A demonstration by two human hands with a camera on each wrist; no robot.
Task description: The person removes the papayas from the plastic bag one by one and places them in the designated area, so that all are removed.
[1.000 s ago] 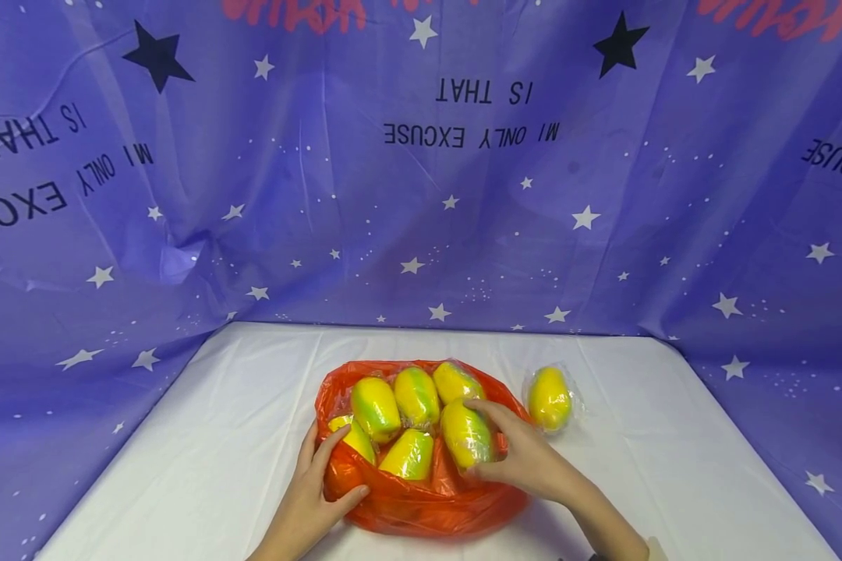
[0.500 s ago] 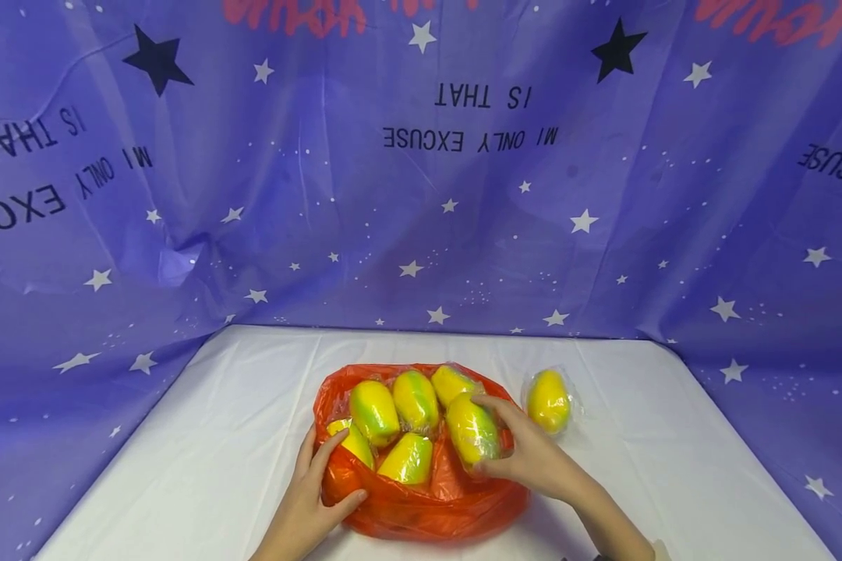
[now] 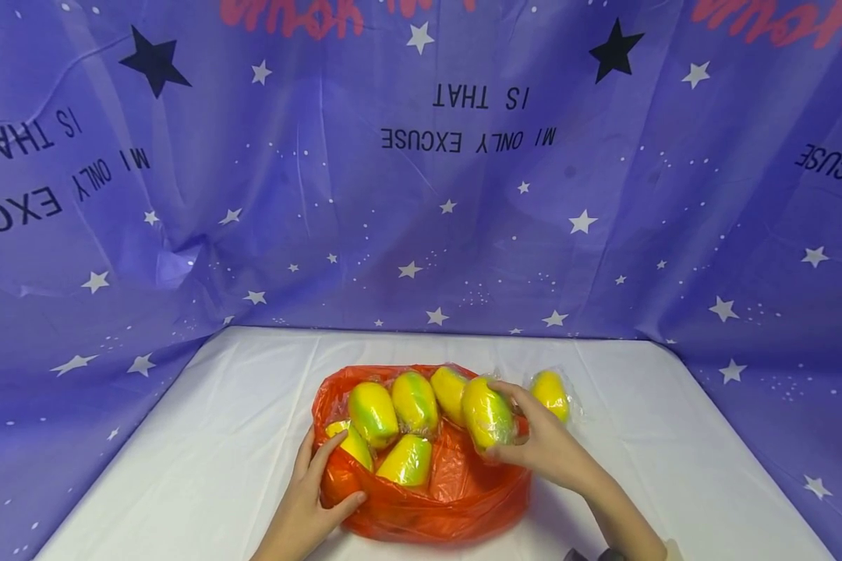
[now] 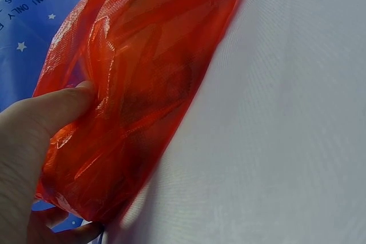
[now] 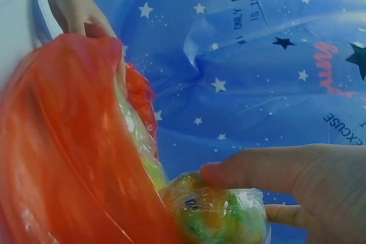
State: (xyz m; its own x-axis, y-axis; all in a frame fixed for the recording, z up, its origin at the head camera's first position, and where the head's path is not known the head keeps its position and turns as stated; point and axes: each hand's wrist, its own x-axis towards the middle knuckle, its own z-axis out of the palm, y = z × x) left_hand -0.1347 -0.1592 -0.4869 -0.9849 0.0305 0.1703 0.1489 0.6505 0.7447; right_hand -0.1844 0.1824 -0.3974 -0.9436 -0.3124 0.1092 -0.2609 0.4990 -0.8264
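Note:
A red plastic bag (image 3: 435, 516) sits with its mouth wide, several yellow-green mangoes in clear wrap inside, among them a front mango (image 3: 407, 461) and a back-left mango (image 3: 373, 413). My right hand (image 3: 556, 448) grips another wrapped mango (image 3: 484, 411) from its right side, thumb on the near end and fingers at the far end, over the bag's right rim. In the right wrist view, my thumb lies along the wrapped end of that mango (image 5: 220, 215). My left hand (image 3: 307, 499) holds the bag's left side, fingers at the rim; the left wrist view shows the thumb (image 4: 68, 104) pressing the red film.
One more wrapped mango (image 3: 550, 393) lies on the white tablecloth (image 3: 673, 467), right of the bag and partly behind my right hand. A purple star-printed cloth (image 3: 421, 195) hangs behind the table and along both sides.
My right hand has raised its mango and carried it rightward to the bag's right rim, baring red film where it was. The left hand stays put on the bag.

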